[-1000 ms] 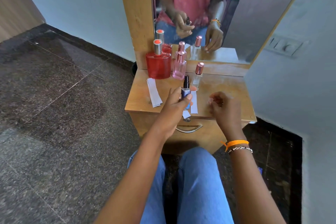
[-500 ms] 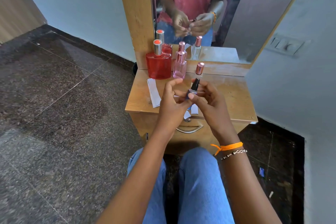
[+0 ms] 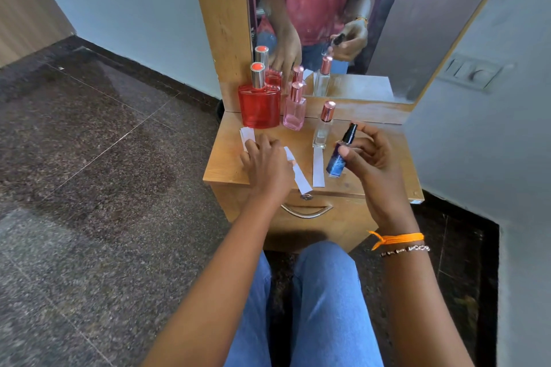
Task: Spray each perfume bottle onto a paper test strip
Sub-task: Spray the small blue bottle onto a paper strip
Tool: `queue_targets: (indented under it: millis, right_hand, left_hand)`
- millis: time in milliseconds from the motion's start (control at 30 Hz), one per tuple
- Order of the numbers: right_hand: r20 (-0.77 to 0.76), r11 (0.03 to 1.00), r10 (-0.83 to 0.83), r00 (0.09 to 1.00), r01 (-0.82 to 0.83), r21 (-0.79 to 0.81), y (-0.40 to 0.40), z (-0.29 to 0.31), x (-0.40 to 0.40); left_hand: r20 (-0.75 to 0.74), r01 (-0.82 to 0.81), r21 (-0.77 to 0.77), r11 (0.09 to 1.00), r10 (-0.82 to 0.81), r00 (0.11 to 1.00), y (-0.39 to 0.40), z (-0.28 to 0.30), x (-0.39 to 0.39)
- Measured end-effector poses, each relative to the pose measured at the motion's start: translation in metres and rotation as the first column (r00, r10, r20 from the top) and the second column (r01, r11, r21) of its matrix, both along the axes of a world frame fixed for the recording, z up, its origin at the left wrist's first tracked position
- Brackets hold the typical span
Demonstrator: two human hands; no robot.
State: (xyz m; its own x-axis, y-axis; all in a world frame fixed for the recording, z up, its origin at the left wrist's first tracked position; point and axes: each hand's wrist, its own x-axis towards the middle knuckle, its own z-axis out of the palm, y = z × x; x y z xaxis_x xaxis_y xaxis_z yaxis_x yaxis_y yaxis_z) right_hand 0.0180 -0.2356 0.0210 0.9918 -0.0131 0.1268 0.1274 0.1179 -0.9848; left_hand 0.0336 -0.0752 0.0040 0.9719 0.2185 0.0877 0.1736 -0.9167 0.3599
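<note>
The dark blue bottle (image 3: 337,159), black spray head uppermost and tilted, is closed in the fingers of the right hand (image 3: 372,158), raised just above the surface (image 3: 384,185) near its front edge. Just left of this bottle a paper strip (image 3: 318,167) lies flat, and left again a second strip (image 3: 299,177) rests partly under the left hand (image 3: 267,164), whose fingers are curled down onto it; whether they pinch it cannot be told. More strips (image 3: 247,135) lie further left. Behind the blue bottle stand a clear bottle (image 3: 323,128), a pink bottle (image 3: 294,110) and a red bottle (image 3: 258,104), all capped. The step in hand appears to be readying the blue bottle; the next move calls for aiming its nozzle at a strip and pressing. No label is legible on any bottle; the mirror (image 3: 402,39) shows reversed shirt lettering, "ARE COMING".
</note>
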Motion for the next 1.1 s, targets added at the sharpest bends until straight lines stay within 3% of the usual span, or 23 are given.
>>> queue_targets:
  millis: [167, 333, 500, 600, 733, 900, 1000, 1100]
  right_hand:
    - [0.004, 1.0, 0.017, 1.0, -0.017, -0.015, 0.003, -0.004, -0.001]
    - [-0.003, 0.996, 0.081, 0.997, -0.081, -0.034, 0.004, -0.004, -0.004]
    - [-0.035, 0.991, 0.122, 0.992, -0.124, -0.05, 0.01, -0.003, -0.012]
    - [-0.052, 0.988, 0.134, 0.99, -0.137, -0.064, 0.016, -0.003, -0.017]
    - [-0.035, 0.985, 0.168, 0.985, -0.169, -0.024, 0.022, -0.005, -0.021]
    - [-0.051, 0.95, 0.23, 0.972, -0.212, 0.229, 0.029, -0.001, -0.026]
    - [-0.062, 0.914, 0.242, 0.968, -0.206, 0.351, 0.029, 0.001, -0.027]
    - [-0.064, 0.916, 0.228, 0.972, -0.192, 0.352, 0.026, 0.0, -0.028]
  left_hand:
    - [-0.007, 0.003, -0.07, 0.998, -0.004, 1.0, -0.005, -0.003, 0.005]
    - [0.107, 0.052, -0.214, 0.976, -0.03, 0.994, -0.003, -0.002, 0.003]
    - [0.149, 0.083, -0.599, 0.796, 0.009, 0.989, 0.002, 0.012, 0.0]
    - [0.117, 0.034, -0.712, 0.701, 0.071, 0.991, 0.006, 0.022, -0.002]
    - [0.085, 0.017, -0.774, 0.633, 0.077, 0.993, 0.01, 0.03, -0.007]
    - [0.14, 0.129, -0.776, 0.618, -0.03, 0.99, 0.011, 0.04, -0.016]
    - [0.151, 0.179, -0.808, 0.561, -0.097, 0.984, 0.011, 0.044, -0.022]
    - [0.139, 0.206, -0.82, 0.535, -0.164, 0.977, 0.012, 0.047, -0.026]
